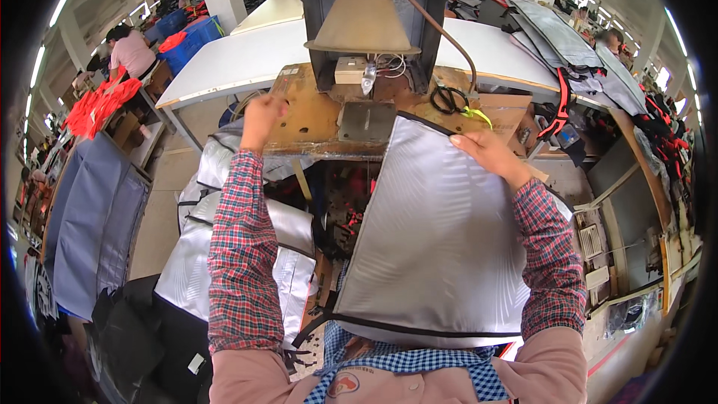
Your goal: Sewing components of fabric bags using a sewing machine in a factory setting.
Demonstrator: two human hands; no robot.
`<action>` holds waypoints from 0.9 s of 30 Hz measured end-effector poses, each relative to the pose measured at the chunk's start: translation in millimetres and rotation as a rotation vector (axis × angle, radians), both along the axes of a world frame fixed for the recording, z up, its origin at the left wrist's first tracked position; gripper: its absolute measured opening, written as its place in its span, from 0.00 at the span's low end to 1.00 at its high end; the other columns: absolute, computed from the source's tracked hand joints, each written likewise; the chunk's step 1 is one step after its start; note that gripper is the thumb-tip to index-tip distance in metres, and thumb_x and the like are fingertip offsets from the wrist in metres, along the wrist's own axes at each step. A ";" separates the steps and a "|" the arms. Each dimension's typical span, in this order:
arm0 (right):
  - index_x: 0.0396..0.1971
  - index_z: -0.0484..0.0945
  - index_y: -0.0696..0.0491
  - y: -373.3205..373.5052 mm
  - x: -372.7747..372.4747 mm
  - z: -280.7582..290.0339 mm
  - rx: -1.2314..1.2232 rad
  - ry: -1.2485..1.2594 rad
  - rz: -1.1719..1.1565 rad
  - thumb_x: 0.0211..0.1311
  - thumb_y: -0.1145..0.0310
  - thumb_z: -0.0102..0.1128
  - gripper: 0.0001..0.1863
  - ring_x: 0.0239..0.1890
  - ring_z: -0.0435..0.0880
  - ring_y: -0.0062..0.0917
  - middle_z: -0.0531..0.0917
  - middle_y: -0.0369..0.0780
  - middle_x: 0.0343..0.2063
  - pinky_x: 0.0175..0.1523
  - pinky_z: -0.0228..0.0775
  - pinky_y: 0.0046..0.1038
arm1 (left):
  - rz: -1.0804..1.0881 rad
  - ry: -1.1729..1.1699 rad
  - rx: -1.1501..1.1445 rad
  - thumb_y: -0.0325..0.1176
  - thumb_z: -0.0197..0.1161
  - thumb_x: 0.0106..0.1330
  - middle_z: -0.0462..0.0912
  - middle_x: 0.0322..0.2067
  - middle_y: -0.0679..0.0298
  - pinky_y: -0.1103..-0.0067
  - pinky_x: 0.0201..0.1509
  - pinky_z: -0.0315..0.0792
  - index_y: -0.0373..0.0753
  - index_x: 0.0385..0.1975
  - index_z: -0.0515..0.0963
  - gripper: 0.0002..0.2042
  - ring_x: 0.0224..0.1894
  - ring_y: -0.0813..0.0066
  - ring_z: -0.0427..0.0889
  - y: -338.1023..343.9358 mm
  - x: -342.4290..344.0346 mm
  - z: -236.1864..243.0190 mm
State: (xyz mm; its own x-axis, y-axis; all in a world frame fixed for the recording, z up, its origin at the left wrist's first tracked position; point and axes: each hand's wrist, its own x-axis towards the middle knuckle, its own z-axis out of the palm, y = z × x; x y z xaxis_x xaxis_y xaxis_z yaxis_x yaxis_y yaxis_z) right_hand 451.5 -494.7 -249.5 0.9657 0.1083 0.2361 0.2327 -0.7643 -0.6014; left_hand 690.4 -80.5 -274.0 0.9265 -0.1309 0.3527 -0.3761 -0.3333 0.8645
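A silver, shiny fabric panel (441, 232) with black binding hangs off the front of the brown work table and down over my lap. My right hand (490, 153) grips its upper right edge, thumb on top. The panel's upper left corner lies by a dark metal plate (366, 121) on the table, under a machine with a funnel-shaped hood (363, 19). Above the table's left side, my left hand (263, 116) is raised away from the panel with its fingers curled closed. Whatever it may pinch is too small to make out.
Black-handled scissors (449, 99) with a yellow-green ribbon lie right of the machine. More silver panels (198, 254) are heaped at my left, beside black fabric (138, 340). White tables (232, 63) stand behind. A person in pink (133, 52) sits at the far left.
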 end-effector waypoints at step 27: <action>0.24 0.67 0.60 -7.1 -128.6 -60.6 0.331 0.069 -0.157 0.69 0.58 0.55 0.21 0.23 0.59 0.17 0.60 0.35 0.18 0.28 0.57 0.26 | -0.343 -0.685 0.754 0.26 0.59 0.55 0.65 0.63 0.50 0.57 0.70 0.53 0.36 0.63 0.64 0.31 0.67 0.52 0.62 -41.5 -229.0 -64.3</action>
